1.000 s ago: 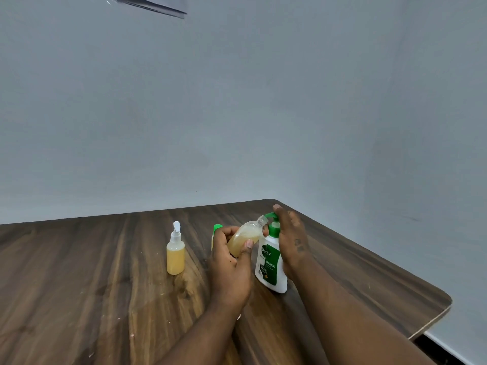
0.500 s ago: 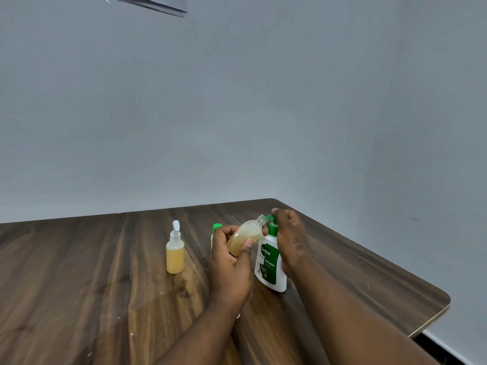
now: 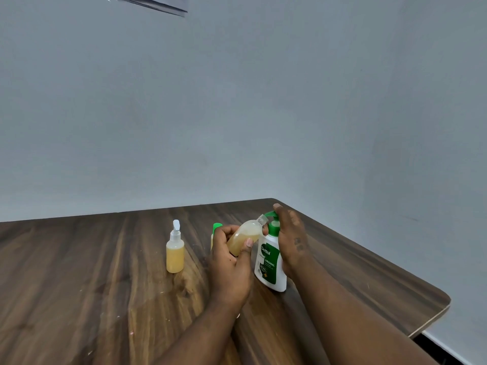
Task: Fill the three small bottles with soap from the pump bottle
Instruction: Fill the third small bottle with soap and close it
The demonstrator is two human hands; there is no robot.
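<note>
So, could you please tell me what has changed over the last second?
The right hand dipped on the green head of the pump bottle, then rose back to where it began. The left hand kept its grip on the tilted small bottle at the spout; the white-capped bottle stayed put.

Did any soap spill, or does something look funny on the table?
No puddle shows. The left hand tips the small bottle sideways, its neck meeting the pump bottle, so that tilt looks intended. The spray bottle stands upright. Only the table carries a few pale specks.
</note>
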